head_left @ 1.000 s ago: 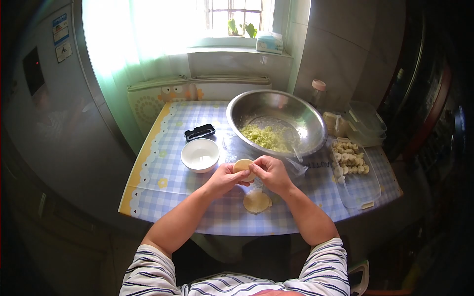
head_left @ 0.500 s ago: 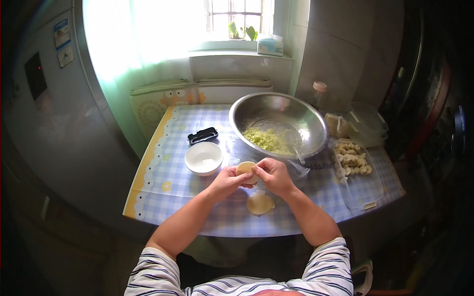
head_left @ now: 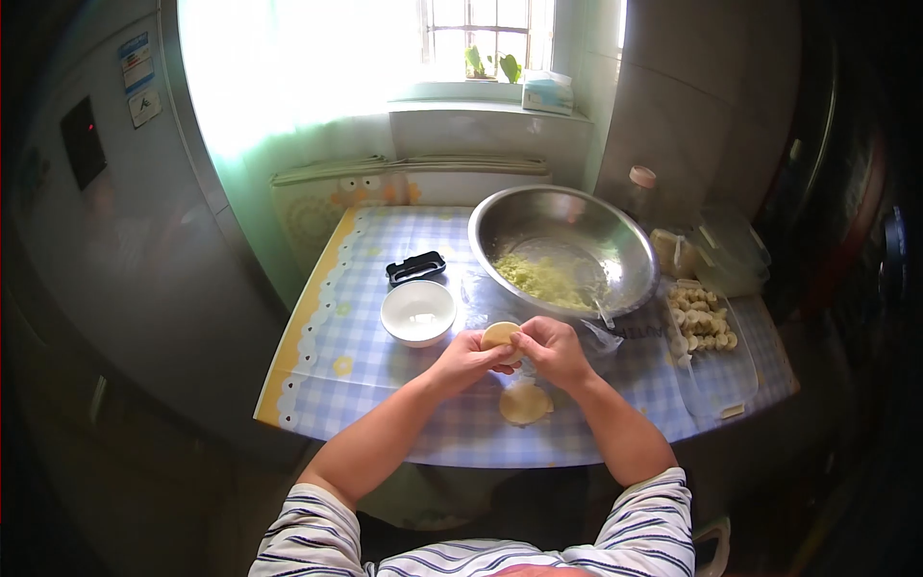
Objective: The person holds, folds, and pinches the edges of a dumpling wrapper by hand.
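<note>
Between my two hands is a round, pale dumpling wrapper. My left hand grips it from the left, thumb across its face. My right hand pinches its right edge with the fingertips. More dumpling wrappers lie on the tablecloth just below my hands. Beyond them stands a large steel basin with chopped pale-green filling and a utensil handle leaning at its near side. A white bowl sits left of my hands.
A clear plastic tray at right holds several dumplings. Behind it are a lidded container and a jar with a pink lid. A black case lies behind the bowl on the checked tablecloth.
The whole scene has shifted slightly right and down in view as my head turned. Both hands still hold the wrapper, with little change in their grip.
</note>
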{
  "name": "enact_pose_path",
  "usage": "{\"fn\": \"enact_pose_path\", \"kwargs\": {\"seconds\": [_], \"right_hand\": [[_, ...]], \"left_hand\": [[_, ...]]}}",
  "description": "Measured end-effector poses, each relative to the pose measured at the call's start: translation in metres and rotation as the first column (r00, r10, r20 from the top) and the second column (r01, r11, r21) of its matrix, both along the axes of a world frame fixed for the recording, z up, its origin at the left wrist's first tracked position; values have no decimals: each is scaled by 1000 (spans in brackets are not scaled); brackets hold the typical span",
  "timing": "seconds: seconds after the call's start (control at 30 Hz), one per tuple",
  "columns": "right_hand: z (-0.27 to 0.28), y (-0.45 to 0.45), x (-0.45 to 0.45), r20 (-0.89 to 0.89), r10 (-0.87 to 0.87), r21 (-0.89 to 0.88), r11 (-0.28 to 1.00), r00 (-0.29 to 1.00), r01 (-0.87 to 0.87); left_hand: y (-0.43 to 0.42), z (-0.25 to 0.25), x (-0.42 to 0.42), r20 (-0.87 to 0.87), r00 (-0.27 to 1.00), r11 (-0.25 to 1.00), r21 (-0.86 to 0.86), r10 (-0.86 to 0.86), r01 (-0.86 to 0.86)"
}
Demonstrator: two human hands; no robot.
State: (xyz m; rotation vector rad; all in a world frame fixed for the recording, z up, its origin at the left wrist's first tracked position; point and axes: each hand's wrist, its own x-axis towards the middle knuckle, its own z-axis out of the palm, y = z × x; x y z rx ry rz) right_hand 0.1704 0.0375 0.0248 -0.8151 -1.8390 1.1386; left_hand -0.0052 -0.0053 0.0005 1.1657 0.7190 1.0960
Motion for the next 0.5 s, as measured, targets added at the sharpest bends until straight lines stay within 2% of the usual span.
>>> {"fn": "enact_pose_path", "kwargs": {"seconds": [0.07,0.17,0.5], "right_hand": [[1,0,1,6,8,-27,1000,1000,-8],[1,2,3,54,-9,71,997,999,5],[7,3,7,108,-29,92,996,994,19]], "left_hand": [[1,-1,1,-5,1000,1000,6,4,-4],[1,-1,3,-2,1000,1000,-1,8,-8],[1,0,5,-1,1000,999,-23,27,-27]]}}
